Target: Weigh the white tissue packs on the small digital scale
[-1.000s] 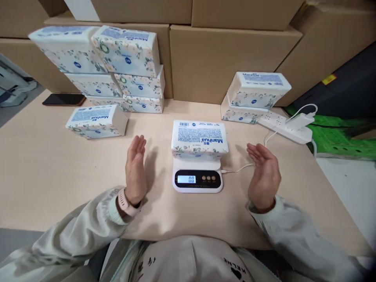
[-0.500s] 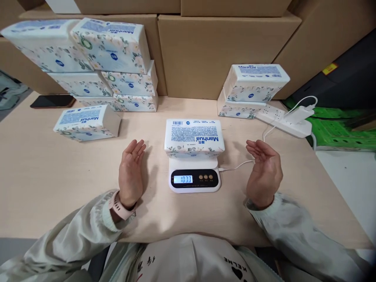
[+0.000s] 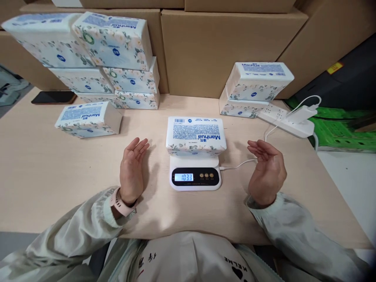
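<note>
A white tissue pack with blue print lies on a small white kitchen scale. The scale's lit display reads 103.3. My left hand rests on its edge on the table to the left of the scale, fingers stretched out, holding nothing. My right hand hovers to the right of the scale, palm turned inward, fingers loosely apart and empty. Neither hand touches the pack or the scale.
A stack of several tissue packs stands at the back left, with a single pack in front of it. Two packs sit back right beside a white power strip. Cardboard boxes line the rear. A dark phone lies far left.
The scale display went from 0.0 to 103.3. Both hands stayed beside the scale, shifting only slightly; the view moved a little closer.
</note>
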{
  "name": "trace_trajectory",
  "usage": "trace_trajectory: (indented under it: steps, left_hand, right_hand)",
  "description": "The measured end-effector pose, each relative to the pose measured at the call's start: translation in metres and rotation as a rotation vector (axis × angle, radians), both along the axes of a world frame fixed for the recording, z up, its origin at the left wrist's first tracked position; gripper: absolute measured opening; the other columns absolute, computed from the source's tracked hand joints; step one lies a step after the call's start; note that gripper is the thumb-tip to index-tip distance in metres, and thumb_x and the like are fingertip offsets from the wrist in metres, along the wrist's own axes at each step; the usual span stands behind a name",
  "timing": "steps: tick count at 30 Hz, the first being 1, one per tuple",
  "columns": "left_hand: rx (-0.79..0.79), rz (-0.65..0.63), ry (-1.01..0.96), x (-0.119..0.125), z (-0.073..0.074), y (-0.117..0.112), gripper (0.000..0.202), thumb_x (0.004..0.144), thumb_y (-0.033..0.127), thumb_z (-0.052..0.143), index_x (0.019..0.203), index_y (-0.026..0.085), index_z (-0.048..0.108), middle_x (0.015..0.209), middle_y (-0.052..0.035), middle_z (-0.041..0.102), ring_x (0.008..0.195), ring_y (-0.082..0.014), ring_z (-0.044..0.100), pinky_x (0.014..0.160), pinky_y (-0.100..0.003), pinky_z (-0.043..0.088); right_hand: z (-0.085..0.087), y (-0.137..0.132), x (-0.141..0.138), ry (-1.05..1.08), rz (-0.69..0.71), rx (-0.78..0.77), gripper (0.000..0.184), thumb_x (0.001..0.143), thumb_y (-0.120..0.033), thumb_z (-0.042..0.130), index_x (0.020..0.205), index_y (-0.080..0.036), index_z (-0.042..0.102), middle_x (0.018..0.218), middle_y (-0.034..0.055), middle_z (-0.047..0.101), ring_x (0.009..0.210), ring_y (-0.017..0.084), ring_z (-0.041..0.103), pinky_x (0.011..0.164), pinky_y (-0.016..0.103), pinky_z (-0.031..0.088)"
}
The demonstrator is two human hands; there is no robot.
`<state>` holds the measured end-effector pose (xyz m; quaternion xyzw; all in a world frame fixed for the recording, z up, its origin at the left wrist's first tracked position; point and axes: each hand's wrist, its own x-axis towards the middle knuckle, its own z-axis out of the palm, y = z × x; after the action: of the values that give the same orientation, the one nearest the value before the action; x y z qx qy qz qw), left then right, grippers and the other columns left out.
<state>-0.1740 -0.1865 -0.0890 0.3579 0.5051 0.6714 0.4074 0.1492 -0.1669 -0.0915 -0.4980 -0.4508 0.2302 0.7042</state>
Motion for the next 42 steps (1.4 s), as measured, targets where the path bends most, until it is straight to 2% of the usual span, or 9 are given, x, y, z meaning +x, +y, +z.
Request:
trace_trajectory:
  steps: [16, 24, 28, 31, 33, 35, 36, 38, 42]
  left_hand:
    - [-0.003, -0.005, -0.015, 0.000, 0.003, 0.000, 0.057, 0.091, 0.066, 0.068, 0.129, 0.023, 0.069, 0.136, -0.0142, 0.071, 0.133, -0.0302, 0.066, 0.128, -0.052, 0.040]
    - [-0.019, 0.013, -0.029, 0.000, 0.003, 0.000, 0.061, 0.087, 0.068, 0.071, 0.128, 0.022, 0.070, 0.136, -0.0131, 0.073, 0.130, -0.0284, 0.067, 0.127, -0.050, 0.042]
    - [0.034, 0.025, 0.006, 0.001, 0.005, 0.000, 0.058, 0.093, 0.066, 0.068, 0.131, 0.023, 0.071, 0.138, -0.0120, 0.072, 0.134, -0.0283, 0.066, 0.129, -0.051, 0.041]
    - [0.075, -0.057, 0.115, 0.008, 0.011, 0.007, 0.049, 0.101, 0.057, 0.065, 0.137, 0.025, 0.070, 0.150, -0.0103, 0.066, 0.146, -0.0293, 0.059, 0.131, -0.051, 0.040]
    - [0.063, -0.215, 0.169, 0.017, 0.017, 0.012, 0.051, 0.105, 0.055, 0.060, 0.149, 0.028, 0.064, 0.164, -0.0077, 0.055, 0.156, -0.0300, 0.049, 0.136, -0.053, 0.035]
    - [0.039, -0.400, 0.170, 0.026, 0.027, 0.017, 0.057, 0.108, 0.055, 0.054, 0.161, 0.033, 0.053, 0.174, -0.0037, 0.042, 0.165, -0.0293, 0.037, 0.140, -0.054, 0.027]
    - [0.044, -0.462, 0.161, 0.029, 0.032, 0.019, 0.059, 0.109, 0.055, 0.053, 0.164, 0.034, 0.049, 0.176, -0.0017, 0.038, 0.167, -0.0285, 0.032, 0.141, -0.054, 0.024]
    - [0.094, -0.503, 0.164, 0.031, 0.044, 0.021, 0.061, 0.109, 0.052, 0.054, 0.166, 0.035, 0.046, 0.177, 0.0005, 0.036, 0.169, -0.0275, 0.028, 0.143, -0.052, 0.021]
    - [0.158, -0.380, 0.228, 0.009, 0.063, 0.024, 0.061, 0.106, 0.046, 0.059, 0.164, 0.031, 0.051, 0.174, -0.0029, 0.041, 0.166, -0.0304, 0.035, 0.140, -0.052, 0.029]
  right_hand:
    - [0.003, 0.001, 0.000, 0.023, -0.014, -0.003, 0.040, 0.098, -0.055, 0.060, 0.111, -0.020, 0.075, 0.108, 0.0120, 0.076, 0.105, 0.029, 0.074, 0.103, 0.054, 0.057]
    - [0.001, 0.001, 0.001, 0.006, -0.003, 0.012, 0.040, 0.097, -0.054, 0.061, 0.110, -0.019, 0.076, 0.105, 0.0098, 0.077, 0.101, 0.026, 0.075, 0.100, 0.049, 0.057]
    - [0.004, -0.001, 0.004, -0.004, 0.008, -0.022, 0.044, 0.101, -0.057, 0.058, 0.114, -0.019, 0.077, 0.109, 0.0097, 0.079, 0.104, 0.025, 0.074, 0.105, 0.049, 0.055]
    - [0.018, 0.004, 0.002, -0.037, 0.157, -0.280, 0.048, 0.100, -0.063, 0.061, 0.126, -0.025, 0.074, 0.127, 0.0097, 0.078, 0.114, 0.026, 0.073, 0.111, 0.051, 0.053]
    - [0.035, 0.010, -0.004, -0.048, 0.327, -0.493, 0.059, 0.096, -0.067, 0.065, 0.144, -0.033, 0.064, 0.148, 0.0074, 0.070, 0.127, 0.029, 0.069, 0.117, 0.055, 0.051]
    - [0.055, 0.017, -0.015, -0.075, 0.484, -0.620, 0.071, 0.094, -0.072, 0.066, 0.156, -0.040, 0.053, 0.161, 0.0038, 0.060, 0.141, 0.031, 0.063, 0.123, 0.057, 0.048]
    - [0.065, 0.020, -0.021, -0.103, 0.552, -0.644, 0.073, 0.094, -0.073, 0.065, 0.159, -0.042, 0.050, 0.165, 0.0021, 0.057, 0.146, 0.031, 0.059, 0.125, 0.057, 0.047]
    - [0.084, 0.028, -0.036, -0.177, 0.675, -0.641, 0.069, 0.096, -0.071, 0.063, 0.158, -0.044, 0.052, 0.167, -0.0001, 0.054, 0.149, 0.030, 0.057, 0.127, 0.055, 0.047]
    - [0.110, 0.049, -0.073, -0.263, 0.859, -0.578, 0.056, 0.102, -0.060, 0.059, 0.155, -0.040, 0.056, 0.158, 0.0019, 0.062, 0.137, 0.028, 0.064, 0.121, 0.053, 0.053]
